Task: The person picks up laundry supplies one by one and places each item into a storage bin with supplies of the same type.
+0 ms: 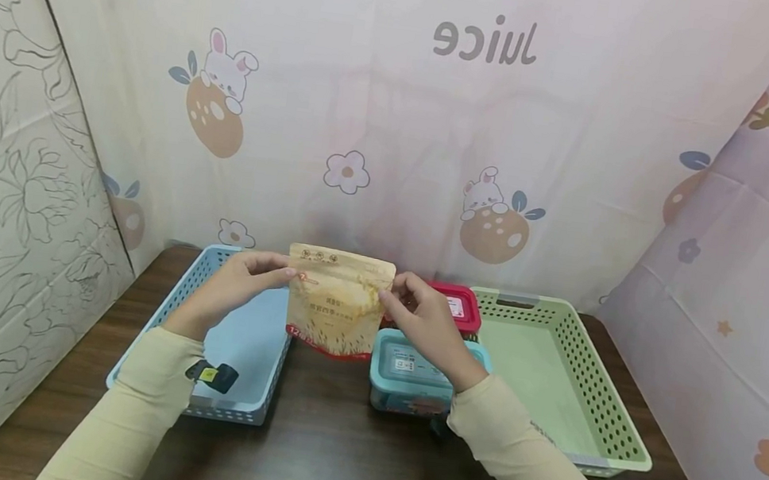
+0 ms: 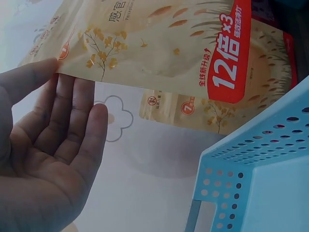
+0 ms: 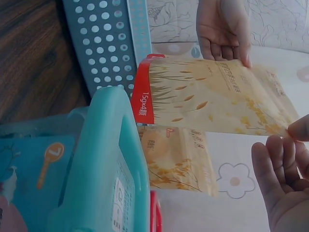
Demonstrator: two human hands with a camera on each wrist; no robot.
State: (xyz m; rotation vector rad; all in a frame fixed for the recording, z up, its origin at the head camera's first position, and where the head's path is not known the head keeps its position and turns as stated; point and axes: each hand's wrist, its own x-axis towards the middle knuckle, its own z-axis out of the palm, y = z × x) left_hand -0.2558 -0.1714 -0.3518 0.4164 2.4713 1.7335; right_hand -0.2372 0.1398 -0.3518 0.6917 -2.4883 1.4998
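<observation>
- currently, the cream pouch (image 1: 336, 306) is held up by both hands, upright with its front towards the wearer, between the blue basket and the teal-lidded box; whether its red lower edge rests on anything, i cannot tell.
- the left hand (image 1: 242, 283) pinches its left edge near the top, thumb in front, fingers behind.
- the right hand (image 1: 428, 317) pinches the opposite edge, also high up, its remaining fingers loosely curled.
- the step in hand looks like holding the pouch spread flat between two grips; its top shows no clear opening.
- the next move, i judge, calls for both pinches kept level, since one slipping would let the thin pouch swing or fold.
- behind it is a second pouch (image 3: 178, 164), seen in both wrist views; touched by neither hand.
- just beside the right hand sits the teal-lidded box (image 1: 409, 391), with the red-lidded box (image 1: 463, 306) behind it.
- farther out, the blue basket (image 1: 254, 328) lies to the left and the green basket (image 1: 527, 370) to the right, on a dark wooden table (image 1: 316, 448).
</observation>
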